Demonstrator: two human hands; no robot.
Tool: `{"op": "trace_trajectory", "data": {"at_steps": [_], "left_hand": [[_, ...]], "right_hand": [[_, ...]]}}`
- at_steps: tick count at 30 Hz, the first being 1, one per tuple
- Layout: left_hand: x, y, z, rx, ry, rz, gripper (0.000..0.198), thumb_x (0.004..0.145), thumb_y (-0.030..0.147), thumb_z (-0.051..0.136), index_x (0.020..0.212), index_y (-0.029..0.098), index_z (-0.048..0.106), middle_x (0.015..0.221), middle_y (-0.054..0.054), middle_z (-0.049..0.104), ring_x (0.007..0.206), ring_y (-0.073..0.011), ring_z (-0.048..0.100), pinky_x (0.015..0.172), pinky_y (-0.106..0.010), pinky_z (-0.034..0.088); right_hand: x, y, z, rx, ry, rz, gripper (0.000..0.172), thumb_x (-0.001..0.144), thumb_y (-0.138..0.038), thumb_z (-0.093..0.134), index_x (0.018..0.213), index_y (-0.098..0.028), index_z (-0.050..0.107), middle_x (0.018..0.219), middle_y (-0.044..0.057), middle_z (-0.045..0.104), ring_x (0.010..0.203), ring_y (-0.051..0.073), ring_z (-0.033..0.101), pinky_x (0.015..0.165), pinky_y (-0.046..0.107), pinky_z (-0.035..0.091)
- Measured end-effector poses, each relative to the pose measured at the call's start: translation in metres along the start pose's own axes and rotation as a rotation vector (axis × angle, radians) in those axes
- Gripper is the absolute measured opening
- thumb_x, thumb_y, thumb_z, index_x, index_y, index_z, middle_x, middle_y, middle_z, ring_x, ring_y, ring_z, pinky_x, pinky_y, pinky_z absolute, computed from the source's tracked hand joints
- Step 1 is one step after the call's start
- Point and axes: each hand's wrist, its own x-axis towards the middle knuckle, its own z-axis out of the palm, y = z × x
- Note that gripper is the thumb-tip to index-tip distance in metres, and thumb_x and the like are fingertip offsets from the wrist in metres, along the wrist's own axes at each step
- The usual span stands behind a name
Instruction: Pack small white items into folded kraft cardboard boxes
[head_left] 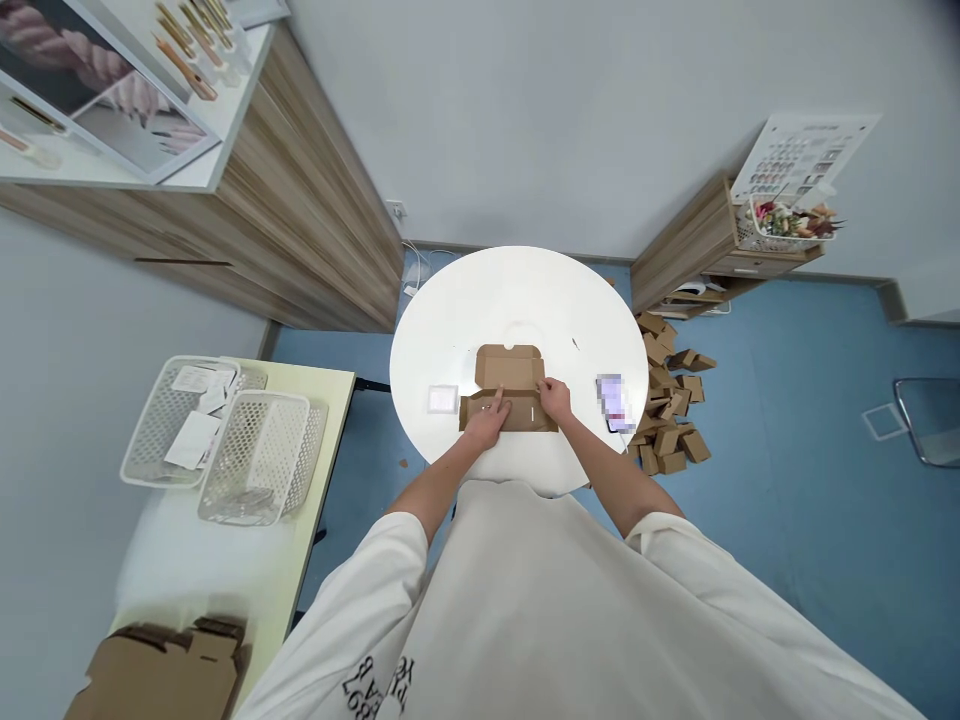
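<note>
The white table (517, 290) bore a partly folded cardboard box (510, 370) near its centre, a phone (613, 402) toward four o'clock and a pale flat piece (442, 399) toward eight.

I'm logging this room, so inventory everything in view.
Cardboard box: one, brown, under the hands
Round table: one, white, centre
Phone: one, purplish screen, table's right
Flat square: one, pale, table's left
Small boxes: many, brown, floor right
Side table: one, cream, left
Baskets: two, white, side table
Cardboard stack: one, brown, lower left
Cabinets: two, brown, upper left, upper right
Picture frame: one, pale, left cabinet
Bottles: several, gold tops, beside frame
Flower basket: one, white, right cabinet
Chart: one, white, behind flower basket
Metal frame: one, silver, far right
Left hand: one, bare, on box
Right hand: one, bare, box's right edge
Shirt: one, white, bottom
</note>
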Motion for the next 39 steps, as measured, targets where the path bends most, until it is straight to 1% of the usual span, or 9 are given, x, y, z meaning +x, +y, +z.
{"op": "trace_trajectory", "data": {"at_steps": [3,7,9,12,20,25,29,35,39], "left_hand": [[0.002,0.001,0.001,0.013,-0.002,0.000,0.074,0.080,0.011,0.061,0.148,0.026,0.035,0.167,-0.013,-0.016,0.113,-0.0322,0.063,0.088,-0.047,0.055],[-0.001,0.003,0.002,0.009,-0.011,-0.012,0.064,0.082,0.010,0.059,0.142,0.025,0.042,0.168,-0.013,-0.009,0.110,-0.0309,0.064,0.086,-0.046,0.055],[-0.004,0.003,0.001,0.022,-0.015,-0.013,0.061,0.083,0.009,0.057,0.140,0.024,0.043,0.168,-0.014,-0.006,0.108,-0.0295,0.065,0.085,-0.045,0.055],[-0.006,0.004,0.000,0.039,-0.006,-0.006,0.057,0.084,0.008,0.055,0.138,0.024,0.044,0.168,-0.013,0.000,0.105,-0.0276,0.065,0.083,-0.043,0.056],[-0.022,0.003,0.000,0.053,0.107,0.016,0.068,0.079,0.006,0.052,0.144,0.021,0.040,0.166,-0.016,0.013,0.123,-0.0318,0.056,0.101,-0.048,0.044],[-0.050,-0.013,0.004,-0.028,0.369,-0.292,0.077,0.077,0.005,0.051,0.151,0.020,0.032,0.161,-0.018,0.026,0.140,-0.0351,0.035,0.109,-0.052,0.032],[-0.051,-0.026,0.006,-0.116,0.350,-0.473,0.066,0.086,0.015,0.052,0.149,0.023,0.035,0.154,-0.018,0.034,0.132,-0.0357,0.042,0.103,-0.050,0.038],[-0.036,-0.025,0.006,-0.174,0.238,-0.366,0.054,0.090,0.016,0.049,0.142,0.024,0.041,0.137,-0.015,0.049,0.118,-0.0302,0.054,0.096,-0.042,0.043],[-0.038,-0.016,0.010,-0.191,0.225,-0.194,0.063,0.092,0.018,0.047,0.151,0.026,0.025,0.144,-0.015,0.043,0.107,-0.0259,0.062,0.089,-0.037,0.047]], "right_hand": [[-0.008,0.001,-0.004,-0.043,0.020,-0.039,0.036,0.096,-0.034,0.035,0.091,-0.022,0.069,0.090,0.007,0.070,0.083,0.022,0.060,0.074,0.031,0.046],[-0.025,-0.005,0.002,-0.256,0.134,-0.151,0.032,0.096,-0.033,0.043,0.117,-0.018,0.063,0.117,0.014,0.064,0.107,0.027,0.057,0.089,0.038,0.044],[-0.035,-0.007,0.009,-0.319,-0.069,-0.237,0.042,0.094,-0.035,0.051,0.133,-0.019,0.055,0.120,0.013,0.064,0.108,0.027,0.057,0.090,0.036,0.043],[-0.047,-0.009,0.022,-0.405,-0.331,-0.277,0.081,0.085,-0.038,0.068,0.154,-0.018,0.031,0.134,0.016,0.059,0.120,0.028,0.054,0.092,0.034,0.042],[-0.057,-0.018,0.030,-0.483,-0.396,-0.207,0.093,0.090,-0.029,0.064,0.161,-0.013,0.007,0.129,0.021,0.062,0.112,0.031,0.061,0.093,0.036,0.042],[-0.063,-0.029,0.024,-0.487,-0.459,-0.115,0.094,0.092,-0.031,0.061,0.162,-0.019,-0.002,0.127,0.017,0.063,0.108,0.029,0.062,0.088,0.034,0.045],[-0.064,-0.036,0.021,-0.488,-0.487,-0.073,0.097,0.093,-0.031,0.060,0.161,-0.020,-0.007,0.129,0.017,0.061,0.111,0.029,0.060,0.087,0.033,0.045],[-0.063,-0.034,0.024,-0.503,-0.481,-0.069,0.098,0.093,-0.031,0.061,0.161,-0.021,-0.009,0.132,0.018,0.059,0.113,0.030,0.059,0.089,0.034,0.044],[-0.060,-0.028,0.029,-0.503,-0.471,-0.092,0.099,0.093,-0.029,0.061,0.161,-0.020,-0.010,0.130,0.017,0.061,0.112,0.029,0.059,0.086,0.033,0.044]]}}
